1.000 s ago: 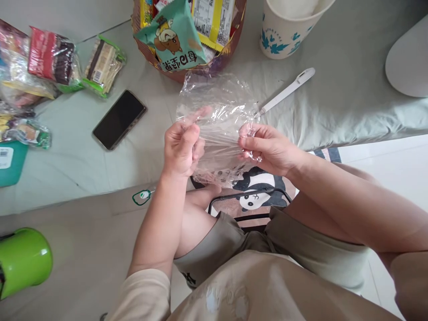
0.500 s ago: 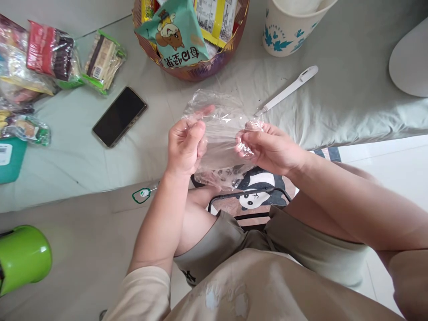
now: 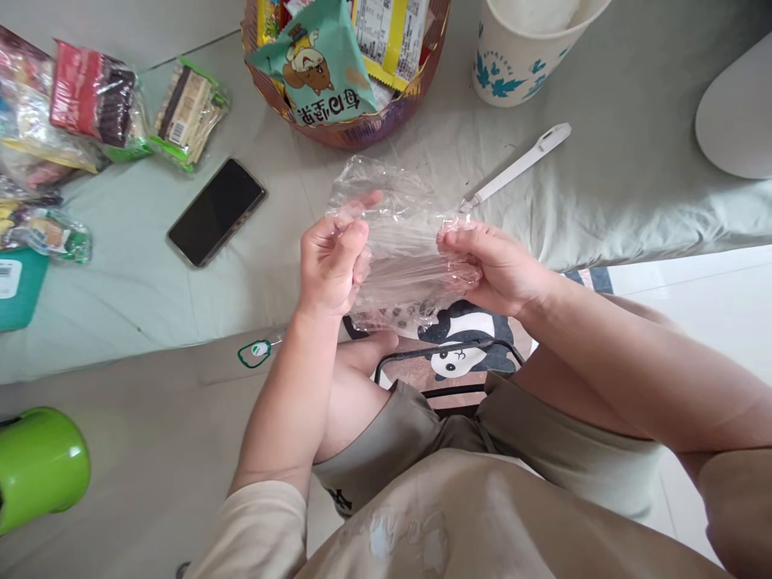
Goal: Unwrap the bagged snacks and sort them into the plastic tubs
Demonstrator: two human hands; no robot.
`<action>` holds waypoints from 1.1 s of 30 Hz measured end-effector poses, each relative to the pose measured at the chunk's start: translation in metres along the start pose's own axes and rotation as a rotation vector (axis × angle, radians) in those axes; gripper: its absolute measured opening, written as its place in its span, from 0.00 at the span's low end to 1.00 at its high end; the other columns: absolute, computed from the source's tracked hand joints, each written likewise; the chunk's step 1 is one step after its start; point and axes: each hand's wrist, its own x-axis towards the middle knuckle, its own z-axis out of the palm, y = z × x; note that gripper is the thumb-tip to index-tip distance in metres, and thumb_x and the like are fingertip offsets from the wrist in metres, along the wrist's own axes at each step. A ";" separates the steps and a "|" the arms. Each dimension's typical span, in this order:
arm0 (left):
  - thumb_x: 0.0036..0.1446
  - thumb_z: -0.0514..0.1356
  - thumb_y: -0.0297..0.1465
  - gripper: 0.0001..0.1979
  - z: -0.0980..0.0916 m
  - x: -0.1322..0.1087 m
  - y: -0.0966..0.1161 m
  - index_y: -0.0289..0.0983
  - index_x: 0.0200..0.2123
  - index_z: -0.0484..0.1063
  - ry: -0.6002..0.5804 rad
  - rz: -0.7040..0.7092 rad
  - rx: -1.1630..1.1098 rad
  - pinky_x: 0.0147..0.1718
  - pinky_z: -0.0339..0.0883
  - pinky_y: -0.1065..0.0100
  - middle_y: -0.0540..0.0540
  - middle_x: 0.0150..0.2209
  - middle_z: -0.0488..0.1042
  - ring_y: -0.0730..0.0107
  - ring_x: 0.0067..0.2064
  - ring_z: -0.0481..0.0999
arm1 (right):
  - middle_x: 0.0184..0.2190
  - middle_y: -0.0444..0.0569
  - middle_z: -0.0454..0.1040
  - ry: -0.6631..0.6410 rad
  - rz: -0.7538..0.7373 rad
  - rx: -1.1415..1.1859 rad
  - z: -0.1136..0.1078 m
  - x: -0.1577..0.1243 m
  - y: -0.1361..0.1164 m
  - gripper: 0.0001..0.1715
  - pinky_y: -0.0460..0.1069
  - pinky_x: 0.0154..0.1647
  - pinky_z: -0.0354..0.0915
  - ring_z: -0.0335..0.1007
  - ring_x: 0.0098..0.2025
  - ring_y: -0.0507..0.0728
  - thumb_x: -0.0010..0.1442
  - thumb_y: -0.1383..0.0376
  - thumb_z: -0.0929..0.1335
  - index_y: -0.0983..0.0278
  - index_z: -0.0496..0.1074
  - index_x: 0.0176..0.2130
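A thin, clear, crumpled plastic bag (image 3: 403, 241) is stretched between my two hands in front of the table's edge. My left hand (image 3: 335, 261) is closed on its left side, with the thumb pressed over the curled fingers. At the right side my right hand (image 3: 488, 265) pinches the plastic between thumb and fingers. The bag looks see-through, and nothing shows inside it. Just beyond the right hand lies a white utility knife (image 3: 522, 166), its tip close to the bag.
Beyond the bag stand a snack-filled bowl (image 3: 343, 133) and a paper cup (image 3: 512, 68). A phone (image 3: 217, 211) lies to the left, near packaged snacks (image 3: 190, 112). A white rounded object (image 3: 739, 121) is at right. A green bin (image 3: 48, 458) stands on the floor.
My right hand has shifted slightly, its fingers regripping the bag further right, and the plastic is drawn a little wider. My left hand stays nearly in place.
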 end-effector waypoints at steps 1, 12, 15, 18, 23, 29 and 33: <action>0.54 0.74 0.42 0.21 0.000 0.000 0.000 0.39 0.23 0.67 -0.001 0.006 -0.001 0.09 0.39 0.71 0.49 0.49 0.85 0.89 0.14 0.52 | 0.19 0.34 0.51 0.000 -0.027 -0.002 -0.001 0.000 0.000 0.28 0.44 0.18 0.43 0.41 0.19 0.43 0.47 0.57 0.82 0.62 0.62 0.25; 0.56 0.73 0.43 0.19 0.004 -0.001 0.006 0.40 0.23 0.71 -0.060 0.050 -0.047 0.08 0.41 0.71 0.52 0.45 0.86 0.90 0.13 0.53 | 0.40 0.43 0.81 -0.042 -0.014 0.056 -0.003 0.001 0.005 0.23 0.47 0.45 0.74 0.79 0.45 0.52 0.49 0.52 0.82 0.58 0.72 0.36; 0.57 0.73 0.41 0.16 0.001 -0.001 0.006 0.41 0.24 0.74 -0.054 0.052 -0.074 0.08 0.41 0.72 0.52 0.47 0.86 0.90 0.13 0.54 | 0.38 0.44 0.81 -0.076 0.012 0.046 -0.005 -0.001 0.003 0.24 0.49 0.46 0.76 0.81 0.45 0.55 0.52 0.49 0.80 0.58 0.72 0.38; 0.55 0.74 0.41 0.14 -0.002 -0.001 0.006 0.42 0.25 0.76 -0.034 0.028 -0.096 0.08 0.39 0.73 0.52 0.49 0.86 0.90 0.13 0.55 | 0.35 0.47 0.80 -0.080 0.041 0.079 -0.007 -0.001 0.000 0.20 0.50 0.43 0.77 0.81 0.39 0.55 0.57 0.49 0.75 0.60 0.72 0.37; 0.51 0.76 0.43 0.14 -0.003 0.000 0.010 0.44 0.24 0.78 0.029 0.029 -0.100 0.07 0.35 0.73 0.53 0.47 0.86 0.90 0.12 0.53 | 0.32 0.45 0.80 -0.077 0.097 0.098 -0.009 0.001 0.001 0.09 0.46 0.38 0.78 0.80 0.33 0.51 0.53 0.65 0.75 0.63 0.73 0.34; 0.45 0.79 0.45 0.20 -0.004 0.000 0.013 0.41 0.22 0.74 0.090 -0.018 -0.058 0.09 0.35 0.71 0.52 0.48 0.86 0.90 0.12 0.55 | 0.33 0.44 0.80 -0.082 0.092 0.107 -0.009 -0.002 0.001 0.14 0.46 0.36 0.78 0.81 0.35 0.52 0.51 0.62 0.78 0.62 0.71 0.33; 0.47 0.78 0.46 0.20 -0.007 0.001 0.010 0.41 0.23 0.75 0.098 0.026 -0.038 0.09 0.34 0.68 0.51 0.47 0.86 0.90 0.13 0.55 | 0.35 0.45 0.79 -0.049 0.016 0.070 -0.010 -0.004 0.000 0.16 0.46 0.34 0.77 0.80 0.36 0.52 0.51 0.61 0.79 0.62 0.71 0.31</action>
